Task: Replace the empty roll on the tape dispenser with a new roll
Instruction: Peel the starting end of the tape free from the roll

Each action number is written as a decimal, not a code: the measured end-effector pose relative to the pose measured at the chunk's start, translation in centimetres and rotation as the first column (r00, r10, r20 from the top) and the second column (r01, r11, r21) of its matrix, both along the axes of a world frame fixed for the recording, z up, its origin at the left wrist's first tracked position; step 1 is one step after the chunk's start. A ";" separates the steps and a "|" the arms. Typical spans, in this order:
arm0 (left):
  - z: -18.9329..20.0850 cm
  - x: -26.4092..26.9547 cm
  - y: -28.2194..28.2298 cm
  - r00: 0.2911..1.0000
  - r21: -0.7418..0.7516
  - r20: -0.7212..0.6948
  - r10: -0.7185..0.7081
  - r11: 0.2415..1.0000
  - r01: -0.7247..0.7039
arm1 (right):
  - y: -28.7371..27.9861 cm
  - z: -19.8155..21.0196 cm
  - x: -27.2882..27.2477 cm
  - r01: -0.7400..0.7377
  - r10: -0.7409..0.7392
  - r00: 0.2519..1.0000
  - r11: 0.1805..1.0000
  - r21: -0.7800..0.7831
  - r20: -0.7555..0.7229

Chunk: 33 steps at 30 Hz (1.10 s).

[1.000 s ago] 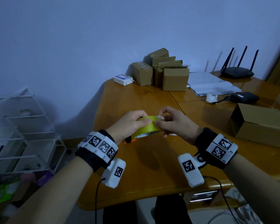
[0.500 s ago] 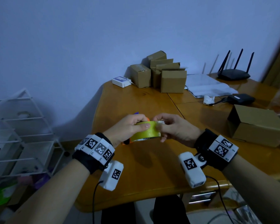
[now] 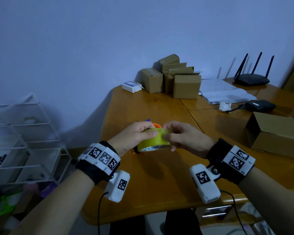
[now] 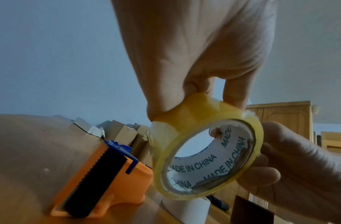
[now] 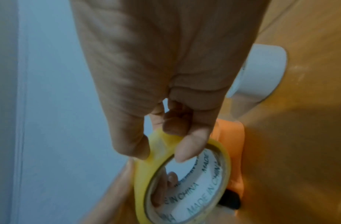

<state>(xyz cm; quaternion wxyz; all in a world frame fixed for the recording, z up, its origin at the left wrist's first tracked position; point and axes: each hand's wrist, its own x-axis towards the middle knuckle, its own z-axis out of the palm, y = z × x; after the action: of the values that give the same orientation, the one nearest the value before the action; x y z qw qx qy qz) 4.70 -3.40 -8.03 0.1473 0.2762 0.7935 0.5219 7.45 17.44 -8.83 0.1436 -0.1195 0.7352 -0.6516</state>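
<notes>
Both hands, left hand (image 3: 134,135) and right hand (image 3: 185,136), pinch yellow tape roll (image 3: 153,141) (above table (image 3: 159,184))

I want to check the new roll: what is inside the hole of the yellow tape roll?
The yellow tape roll has a white printed core; left hand fingertips show inside. No dispenser hub.

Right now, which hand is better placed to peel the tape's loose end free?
Right. The left hand grips the yellow tape roll with its thumb on top, steadying it, while the right hand pinches at the roll's upper edge. The orange dispenser lies on the table behind.
</notes>
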 end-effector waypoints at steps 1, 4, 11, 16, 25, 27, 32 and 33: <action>-0.1 -0.1 0.0 1.000 -0.008 -0.004 0.000 1.000 0.000 | -0.1 0.0 -0.1 0.022 -0.020 0.999 0.998 0.061 -0.038; -0.4 -0.1 -0.1 1.000 0.013 0.014 0.003 1.000 -0.004 | -0.3 -0.1 -0.2 0.072 -0.052 0.990 0.986 0.152 -0.132; -0.1 -0.2 0.0 0.999 0.010 0.019 -0.026 1.000 0.026 | -0.3 0.3 -0.1 -0.055 0.088 0.988 0.967 0.248 -0.126; -0.2 -0.2 0.0 0.999 0.021 0.022 -0.034 0.999 0.034 | -0.4 0.0 0.1 -0.054 0.078 0.992 0.971 0.233 -0.094; -0.4 -0.5 -0.4 0.992 0.050 0.048 -0.116 0.992 0.113 | 0.1 -0.4 0.1 -0.145 0.154 0.985 0.984 0.105 -0.083; -0.5 -0.6 -0.5 0.990 0.078 0.069 -0.120 0.990 0.114 | 0.2 -0.5 0.1 -0.147 0.155 0.984 0.985 0.093 -0.082; -0.5 -0.6 -0.5 0.987 0.088 0.087 -0.131 0.988 0.124 | 0.4 -0.7 0.3 -0.173 0.177 0.981 0.984 0.051 -0.077; -0.6 -0.6 -0.5 0.988 0.092 0.090 -0.128 0.989 0.120 | 0.4 -0.7 0.4 -0.178 0.180 0.981 0.983 0.038 -0.073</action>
<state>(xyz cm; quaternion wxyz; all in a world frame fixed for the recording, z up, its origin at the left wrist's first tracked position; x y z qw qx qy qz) 4.06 -3.94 -8.60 0.2051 0.3058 0.7435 0.5582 7.87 17.79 -9.51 0.1755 -0.2077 0.7363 -0.6196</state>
